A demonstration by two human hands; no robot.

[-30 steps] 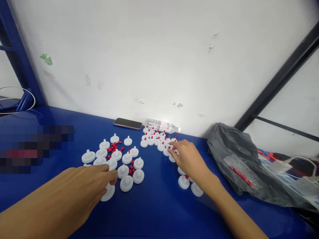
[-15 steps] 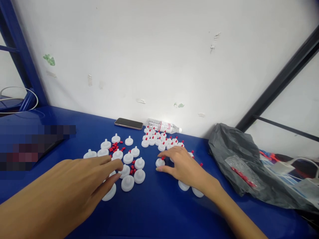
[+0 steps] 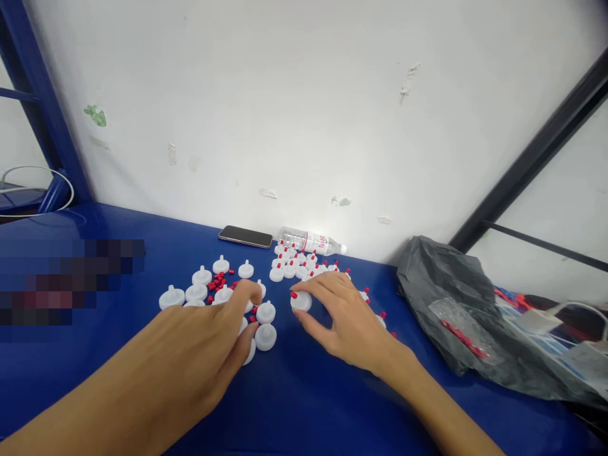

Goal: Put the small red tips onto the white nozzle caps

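My right hand point(image 3: 344, 313) holds a white round cap with a red tip point(image 3: 302, 301) between thumb and fingers, the cap tilted with its tip to the left. My left hand point(image 3: 209, 348) reaches over the left group of white caps, its thumb and index finger bent and apart near some small red pieces point(image 3: 253, 318); its other fingers are hidden. White caps with bare nozzles, such as this one point(image 3: 266, 337), surround the small red pieces. Behind my right hand stand several white caps with red tips point(image 3: 277, 272).
The blue table point(image 3: 285, 405) meets a white wall. A black phone point(image 3: 246, 236) and a clear bottle point(image 3: 311, 241) lie along the wall. At the right, a dark plastic bag point(image 3: 427, 272) bears a clear bag of red pieces point(image 3: 465, 335). A pixelated patch covers the far left.
My left hand has moved right and slightly away from me, across the bare-nozzled caps. The red-tipped cap at my right hand has shifted left and now tilts.
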